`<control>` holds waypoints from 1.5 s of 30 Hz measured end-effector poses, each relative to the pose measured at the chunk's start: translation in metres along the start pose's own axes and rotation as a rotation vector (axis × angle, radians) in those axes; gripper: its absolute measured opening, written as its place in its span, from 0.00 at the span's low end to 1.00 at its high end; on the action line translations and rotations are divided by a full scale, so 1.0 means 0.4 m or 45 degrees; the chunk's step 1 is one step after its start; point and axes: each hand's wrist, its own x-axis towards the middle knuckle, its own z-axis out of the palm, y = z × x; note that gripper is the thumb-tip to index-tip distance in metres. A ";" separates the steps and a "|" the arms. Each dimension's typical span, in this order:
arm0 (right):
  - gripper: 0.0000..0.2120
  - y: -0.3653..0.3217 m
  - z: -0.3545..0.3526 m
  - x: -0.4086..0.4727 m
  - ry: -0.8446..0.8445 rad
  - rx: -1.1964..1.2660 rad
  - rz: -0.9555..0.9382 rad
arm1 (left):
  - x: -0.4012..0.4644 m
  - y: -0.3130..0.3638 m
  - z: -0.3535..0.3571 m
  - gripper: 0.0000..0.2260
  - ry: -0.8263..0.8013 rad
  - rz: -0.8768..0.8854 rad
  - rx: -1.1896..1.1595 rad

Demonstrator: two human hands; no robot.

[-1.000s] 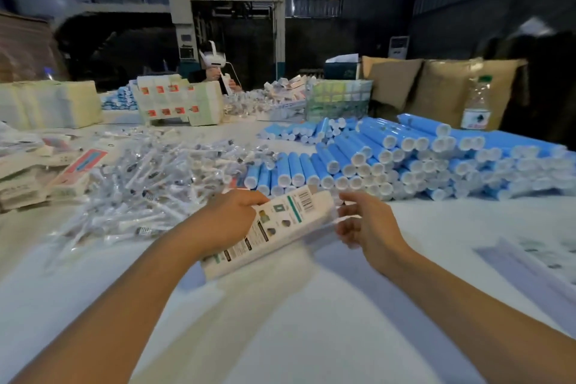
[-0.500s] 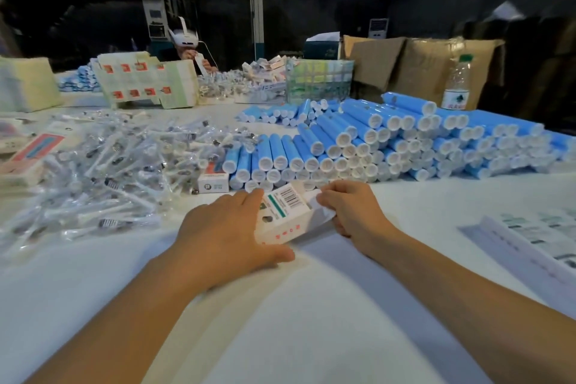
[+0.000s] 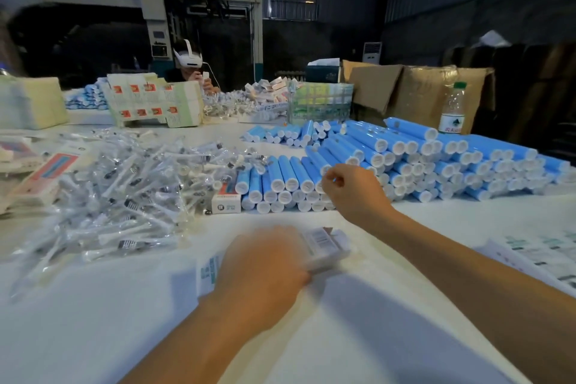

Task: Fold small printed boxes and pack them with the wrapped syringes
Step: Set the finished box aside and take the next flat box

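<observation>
my left hand [image 3: 265, 271] gripping the blurred printed box [image 3: 324, 246] on the desk [image 3: 93, 321], my right hand [image 3: 352, 190] hovering at the blue tubes [image 3: 405, 159], fingers curled, holding nothing I can make out

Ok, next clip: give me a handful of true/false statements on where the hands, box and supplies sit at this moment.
1. The left hand lies on the printed box. True.
2. The right hand is on the box too. False: it is up at the blue tubes.
3. The wrapped syringes lie heaped left of the tubes. True.
4. The water bottle lies on its side. False: it stands upright behind the tubes.
5. The syringes are stacked in neat rows. False: a loose pile.
</observation>
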 end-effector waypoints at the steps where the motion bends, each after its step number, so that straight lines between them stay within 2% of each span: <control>1: 0.06 -0.024 0.007 0.026 -0.045 -0.057 -0.040 | 0.000 0.002 -0.001 0.24 0.012 0.014 -0.013; 7: 0.14 -0.142 0.105 0.188 -0.320 -0.408 -0.098 | -0.010 0.009 -0.004 0.20 0.046 0.050 -0.022; 13: 0.06 -0.180 0.181 0.246 -0.493 -0.820 -0.147 | 0.008 0.007 -0.001 0.21 -0.008 0.034 0.002; 18: 0.10 -0.213 0.186 0.271 -0.649 -0.972 -0.215 | 0.023 0.013 -0.002 0.27 -0.094 0.073 0.062; 22: 0.11 -0.235 0.194 0.250 -0.588 -1.223 -0.252 | 0.018 0.011 0.002 0.28 -0.068 0.085 0.063; 24: 0.10 -0.236 0.185 0.241 -0.536 -1.220 -0.259 | 0.018 0.011 0.003 0.27 -0.067 0.071 0.064; 28: 0.04 -0.212 0.122 0.223 -0.407 -0.770 -0.160 | 0.010 0.004 0.004 0.21 0.001 0.058 -0.002; 30: 0.17 -0.190 0.074 0.200 -0.345 -0.483 -0.041 | 0.005 0.000 0.001 0.20 0.041 0.074 -0.020; 32: 0.23 -0.159 0.020 0.164 -0.281 -0.179 0.049 | 0.004 -0.001 -0.002 0.21 0.031 0.091 -0.024; 33: 0.21 -0.137 -0.004 0.137 -0.227 0.002 0.073 | 0.005 -0.002 -0.004 0.21 0.031 0.091 -0.023; 35: 0.03 -0.080 -0.044 0.069 -0.049 0.371 0.099 | 0.007 -0.003 -0.005 0.22 0.045 0.085 -0.014; 37: 0.11 -0.027 -0.069 -0.009 0.136 0.565 0.156 | 0.008 -0.002 -0.003 0.24 0.054 0.089 -0.002; 39: 0.14 0.015 -0.075 -0.074 0.237 0.708 0.271 | 0.008 -0.002 0.000 0.27 0.076 0.090 0.034; 42: 0.10 0.064 -0.063 -0.132 0.326 0.933 0.437 | 0.007 0.001 0.004 0.31 0.118 0.089 0.099; 45: 0.07 0.084 -0.057 -0.149 0.353 1.192 0.533 | 0.007 0.005 0.006 0.31 0.171 0.078 0.112</control>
